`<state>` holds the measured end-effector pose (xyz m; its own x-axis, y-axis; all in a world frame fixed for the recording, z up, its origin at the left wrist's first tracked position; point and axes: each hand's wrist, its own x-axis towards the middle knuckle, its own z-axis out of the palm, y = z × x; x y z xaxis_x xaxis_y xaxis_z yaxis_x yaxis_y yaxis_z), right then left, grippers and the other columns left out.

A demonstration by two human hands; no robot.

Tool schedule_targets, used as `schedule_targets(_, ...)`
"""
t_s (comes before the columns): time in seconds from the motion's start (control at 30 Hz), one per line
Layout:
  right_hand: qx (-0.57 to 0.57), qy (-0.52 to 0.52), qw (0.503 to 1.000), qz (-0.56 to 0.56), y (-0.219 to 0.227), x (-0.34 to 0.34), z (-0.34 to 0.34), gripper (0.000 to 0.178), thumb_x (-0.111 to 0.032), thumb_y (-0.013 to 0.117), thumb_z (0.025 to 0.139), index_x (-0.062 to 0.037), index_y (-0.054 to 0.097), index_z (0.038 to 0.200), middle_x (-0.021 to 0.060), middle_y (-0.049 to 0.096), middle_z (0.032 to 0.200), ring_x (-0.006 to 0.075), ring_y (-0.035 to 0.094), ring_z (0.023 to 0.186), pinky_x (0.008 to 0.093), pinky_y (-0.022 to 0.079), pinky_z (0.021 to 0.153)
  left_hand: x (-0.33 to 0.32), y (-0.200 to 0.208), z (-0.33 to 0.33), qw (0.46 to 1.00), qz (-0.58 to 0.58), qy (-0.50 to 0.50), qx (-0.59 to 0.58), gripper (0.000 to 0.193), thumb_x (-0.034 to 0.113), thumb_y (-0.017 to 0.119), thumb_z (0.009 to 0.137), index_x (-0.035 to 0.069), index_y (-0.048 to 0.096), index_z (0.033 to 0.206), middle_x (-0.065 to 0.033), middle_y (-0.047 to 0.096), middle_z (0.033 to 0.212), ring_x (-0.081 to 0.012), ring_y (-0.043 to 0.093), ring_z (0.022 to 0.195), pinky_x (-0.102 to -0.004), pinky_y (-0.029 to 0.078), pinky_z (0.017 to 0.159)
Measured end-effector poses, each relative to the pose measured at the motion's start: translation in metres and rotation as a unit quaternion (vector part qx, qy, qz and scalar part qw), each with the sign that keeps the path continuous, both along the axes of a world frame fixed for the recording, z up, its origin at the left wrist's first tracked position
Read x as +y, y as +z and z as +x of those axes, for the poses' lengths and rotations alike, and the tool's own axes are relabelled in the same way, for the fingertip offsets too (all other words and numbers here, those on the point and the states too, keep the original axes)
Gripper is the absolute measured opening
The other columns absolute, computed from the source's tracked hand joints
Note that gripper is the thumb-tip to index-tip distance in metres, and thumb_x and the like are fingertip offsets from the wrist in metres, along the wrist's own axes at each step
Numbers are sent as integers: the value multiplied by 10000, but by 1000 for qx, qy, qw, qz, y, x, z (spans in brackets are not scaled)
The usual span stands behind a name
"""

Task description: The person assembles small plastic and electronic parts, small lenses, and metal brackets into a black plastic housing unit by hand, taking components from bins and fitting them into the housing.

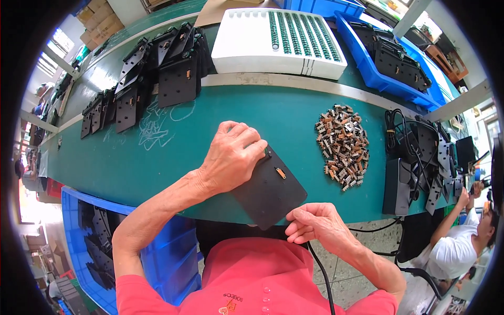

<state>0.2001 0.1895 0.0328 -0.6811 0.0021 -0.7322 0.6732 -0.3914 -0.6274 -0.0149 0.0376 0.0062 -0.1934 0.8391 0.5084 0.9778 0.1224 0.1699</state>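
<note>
My left hand (234, 157) grips the far end of a flat black plastic panel (265, 197), its fingers curled over the edge and hiding that end. The panel is tilted over the front edge of the table. On its face sits a small slide switch (281, 172) with a tan, metal-edged body. By the panel's near right corner is my right hand (318, 224), thumb and fingers drawn together; whatever lies between them, if anything, is too small to make out. To the right, a pile of small slide switches (343, 147) lies on the green table (226, 107).
Stacked black panels (178, 79) stand at the back left. A white foam tray (241, 44) holds rows of green parts. Blue bins (367, 73) hold more panels, one at lower left. At right are a dark box (397, 186), cables and panels; a co-worker (457, 241) sits beyond.
</note>
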Motion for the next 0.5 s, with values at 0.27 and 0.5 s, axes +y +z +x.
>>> schedule_targets(0.27, 2, -1, 1000, -4, -1, 0, 0, 320, -261, 548, 1023, 43, 640, 1052, 125, 702, 838, 182, 714, 728, 264, 584, 676, -3, -1, -6, 1000, -11, 7, -21, 119, 18, 693, 761, 45, 677, 876, -52, 610, 819, -221, 595, 804, -372, 446, 810)
schedule_targets(0.5, 9, -3, 1000, -5, -1, 0, 1, 323, -264, 550, 1023, 43, 640, 1059, 124, 702, 837, 184, 714, 729, 262, 584, 672, 0, -3, -5, 999, -5, 14, -38, 81, -1, 676, 764, 32, 644, 831, -70, 594, 800, -244, 581, 781, -374, 462, 738)
